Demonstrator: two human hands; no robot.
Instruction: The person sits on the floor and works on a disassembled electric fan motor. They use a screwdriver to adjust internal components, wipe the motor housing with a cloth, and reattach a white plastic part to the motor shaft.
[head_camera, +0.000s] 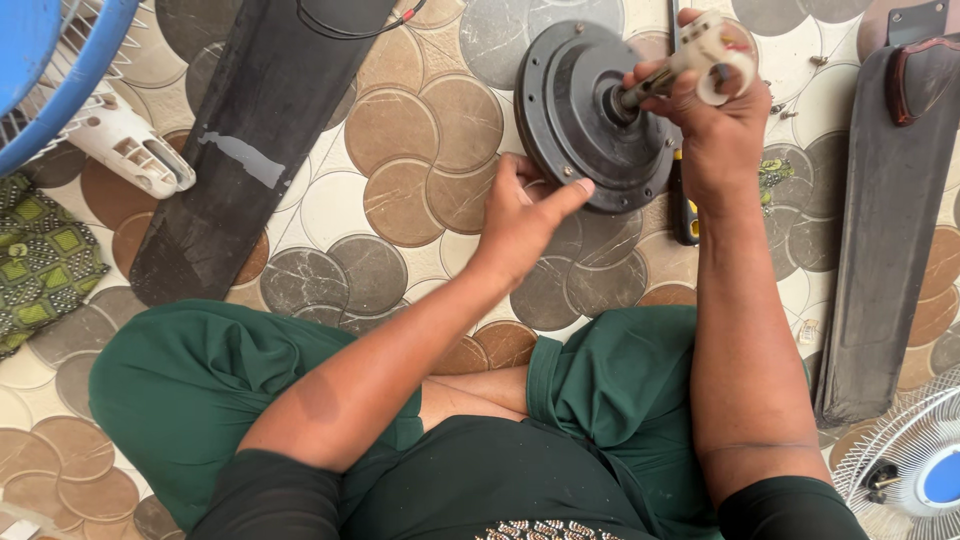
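A round dark ceiling-fan motor (580, 110) stands tilted on its edge on the patterned floor. My left hand (525, 215) rests against its lower rim, thumb on the edge. My right hand (715, 125) grips the motor's shaft, where a beige cap (712, 50) sits at the end. A yellow-and-black screwdriver (686, 215) lies on the floor under my right wrist.
A long dark fan blade (250, 140) lies to the left, another blade (885, 240) along the right. A blue-and-white standing fan (70, 90) is at top left, a fan grille (905, 470) at bottom right. Small screws (785, 105) lie beside the motor. Green patterned cloth (40, 260) at far left.
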